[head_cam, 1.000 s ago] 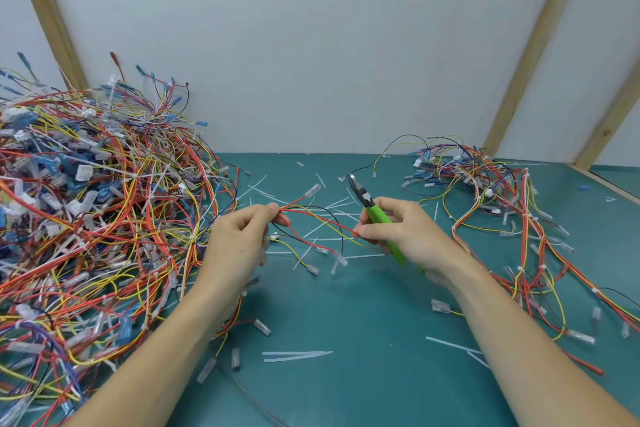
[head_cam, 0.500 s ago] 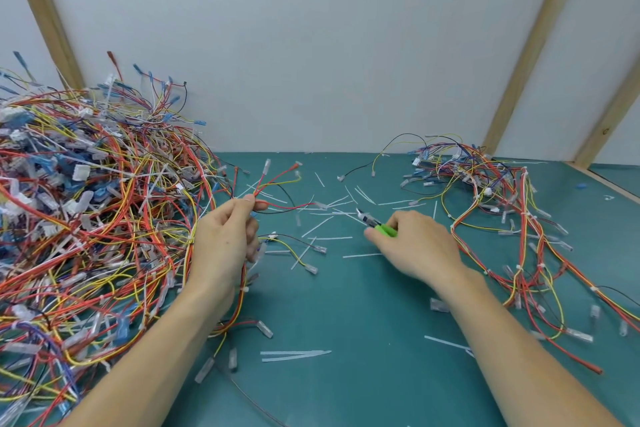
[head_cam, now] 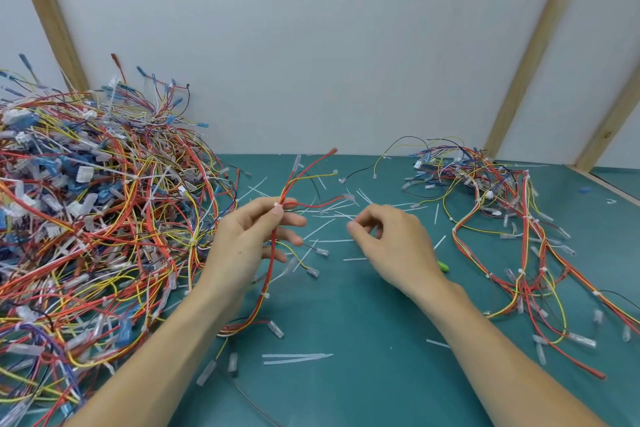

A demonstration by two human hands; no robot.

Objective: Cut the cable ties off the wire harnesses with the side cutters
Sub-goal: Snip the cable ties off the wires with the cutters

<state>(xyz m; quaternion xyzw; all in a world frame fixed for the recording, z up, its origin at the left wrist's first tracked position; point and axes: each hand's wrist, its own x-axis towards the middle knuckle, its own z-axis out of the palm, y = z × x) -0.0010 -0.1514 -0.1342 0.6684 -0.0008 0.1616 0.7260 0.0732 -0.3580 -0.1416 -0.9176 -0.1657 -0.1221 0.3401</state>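
We are pinching a thin harness of red, yellow and black wires (head_cam: 273,253) between the thumb and fingers of our left hand (head_cam: 252,239), holding it upright over the teal work mat (head_cam: 346,315), with a small white cable tie (head_cam: 277,205) sitting right at our fingertips and another white tie (head_cam: 267,295) lower on the same bundle. Our right hand (head_cam: 391,246) is hovering beside it with fingers loosely curled and gripping nothing. The green-handled side cutters (head_cam: 443,266) are lying on the mat just behind that wrist, only the handle tip showing. To our left the big tangled pile of multicoloured wire harnesses (head_cam: 97,218) is waiting; a smaller spread of harnesses (head_cam: 512,218) is lying to our right. To do this step well, we are judging that the right hand should take the cutters, slip 1 blade tip under the tie only, away from the insulation, while the left keeps the bundle taut and fingers clear
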